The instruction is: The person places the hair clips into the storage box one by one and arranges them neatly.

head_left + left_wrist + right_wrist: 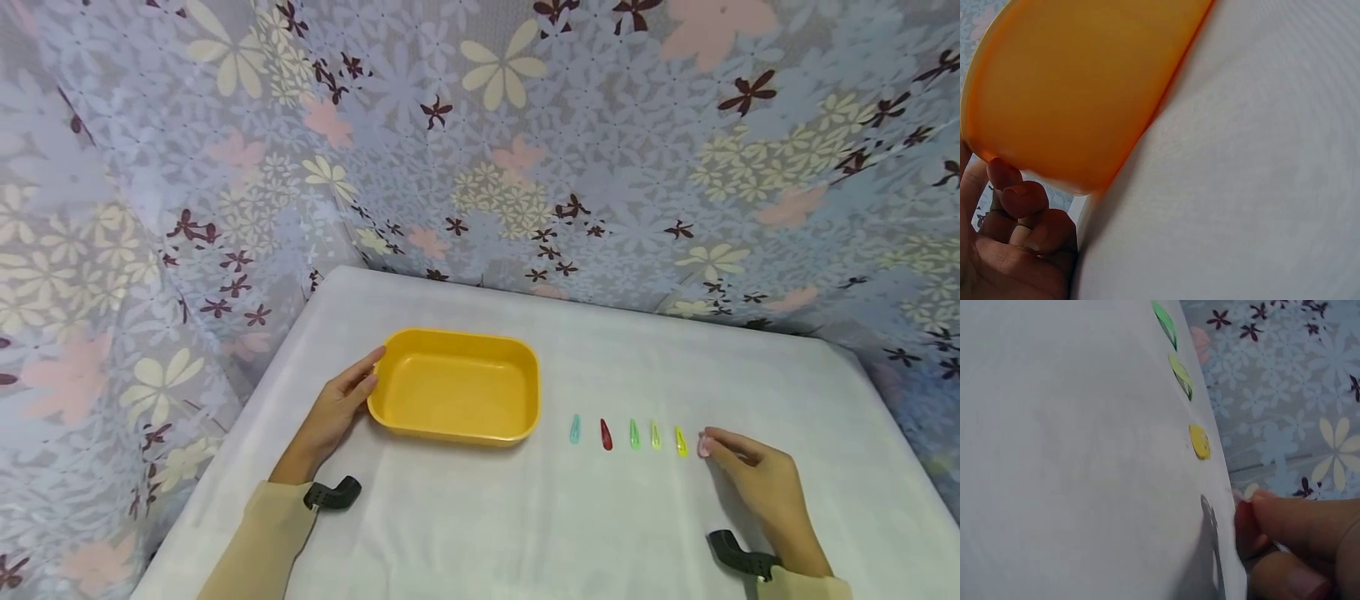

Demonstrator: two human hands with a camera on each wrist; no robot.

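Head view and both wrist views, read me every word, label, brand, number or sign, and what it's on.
No readable text in any view.
Yellow clip: small marks, too blurred to tell if they are lettering.
Yellow tray: none visible.
Floral cloth: printed flowers only, no lettering visible.

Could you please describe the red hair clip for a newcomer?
On the table, right of the yellow tray, runs a row of hair clips. Counting from the tray, the red clip is second. It alone is red, between blue and green ones.
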